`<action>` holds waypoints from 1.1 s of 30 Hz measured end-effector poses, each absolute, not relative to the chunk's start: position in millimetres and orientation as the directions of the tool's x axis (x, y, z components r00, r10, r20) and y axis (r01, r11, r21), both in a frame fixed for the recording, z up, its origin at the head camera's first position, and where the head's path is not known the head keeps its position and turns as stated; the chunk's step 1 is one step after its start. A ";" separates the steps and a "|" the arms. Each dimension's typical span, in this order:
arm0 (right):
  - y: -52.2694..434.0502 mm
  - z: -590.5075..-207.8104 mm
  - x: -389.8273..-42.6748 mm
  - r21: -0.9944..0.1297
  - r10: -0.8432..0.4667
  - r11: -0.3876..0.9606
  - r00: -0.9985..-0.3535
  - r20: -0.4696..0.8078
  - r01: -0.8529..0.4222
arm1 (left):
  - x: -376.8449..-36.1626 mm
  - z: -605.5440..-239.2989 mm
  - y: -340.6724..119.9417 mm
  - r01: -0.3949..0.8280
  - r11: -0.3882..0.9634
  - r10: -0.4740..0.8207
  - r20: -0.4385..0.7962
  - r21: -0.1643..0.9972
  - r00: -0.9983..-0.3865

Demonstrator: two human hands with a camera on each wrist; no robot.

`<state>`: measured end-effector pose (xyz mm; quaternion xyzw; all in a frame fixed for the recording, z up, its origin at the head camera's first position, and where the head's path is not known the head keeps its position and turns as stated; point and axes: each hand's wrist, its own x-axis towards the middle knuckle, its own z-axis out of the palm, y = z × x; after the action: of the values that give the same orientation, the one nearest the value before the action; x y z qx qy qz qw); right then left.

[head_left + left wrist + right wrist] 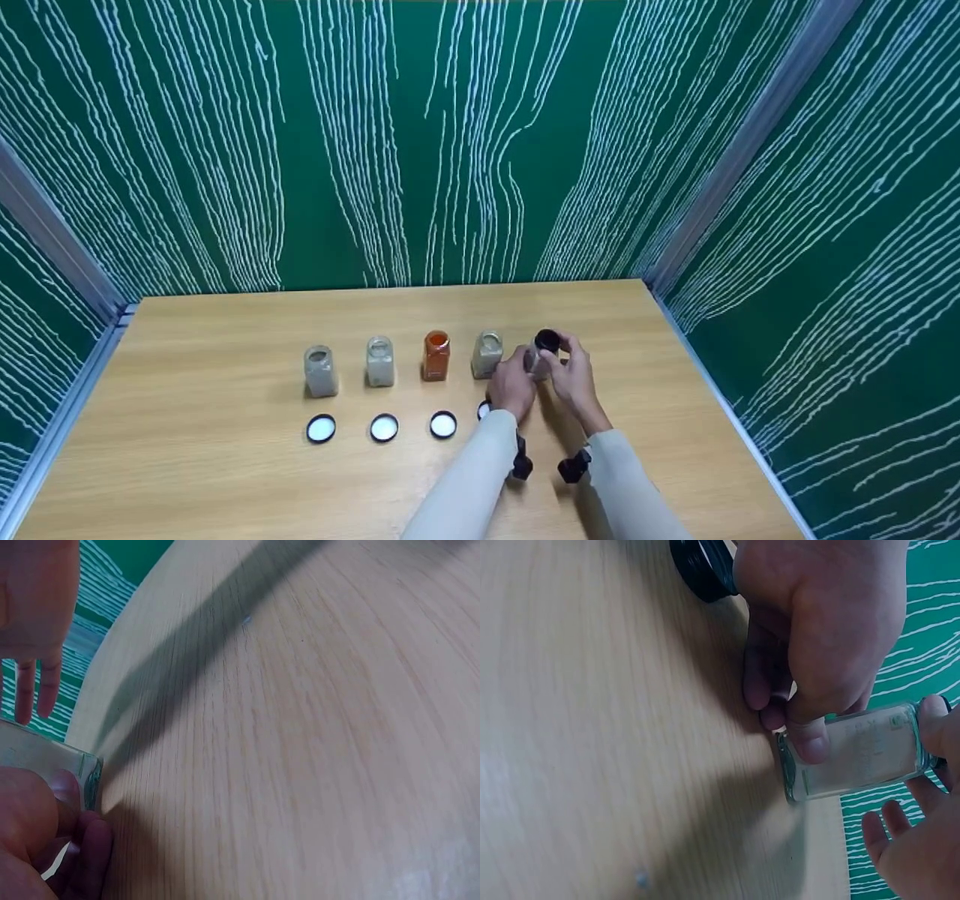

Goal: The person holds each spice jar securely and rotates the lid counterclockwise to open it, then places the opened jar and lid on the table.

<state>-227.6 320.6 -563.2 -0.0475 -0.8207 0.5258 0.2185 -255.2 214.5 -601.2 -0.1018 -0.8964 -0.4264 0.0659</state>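
Both hands are together at the right end of the row. The left hand (513,384) clamps round the body of a small square-shouldered clear glass jar of pale powder (855,752), thumb and fingers wrapped on its flat sides, lifted clear of the light wood-grain counter (225,480). The right hand (576,375) sits at the jar's top, fingertips curled on its round black screw cap (547,340); whether that cap is seated or loose, I cannot tell. That split grip makes sense as a judgement: one hand steadies the slick glass while the other works the cap.

Left of the hands stand four more jars in a neat line, all uncapped: a grey-powder glass jar (320,371), a pale-powder glass jar (380,362), an orange-powder glass jar (436,355) and a beige-powder glass jar (487,355), just beside the left hand. In front of the first three lie black lids with white liners (384,427), each facing up, one before each jar. A fourth lid (484,409) peeks out, half hidden by the left wrist.

Behind it all, green panels with white wavy lines (465,150) wall in the counter on three sides.
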 end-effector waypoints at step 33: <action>333.3 -538.5 -230.6 -0.887 0.171 0.429 -0.948 0.267 -0.172 | -254.4 -596.5 213.9 0.189 0.621 0.138 0.131 0.761 -0.982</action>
<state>-230.6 333.3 -538.5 0.0003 -0.8299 0.5342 0.1609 -254.4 213.9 -596.5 -0.0907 -0.8998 -0.4257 0.0301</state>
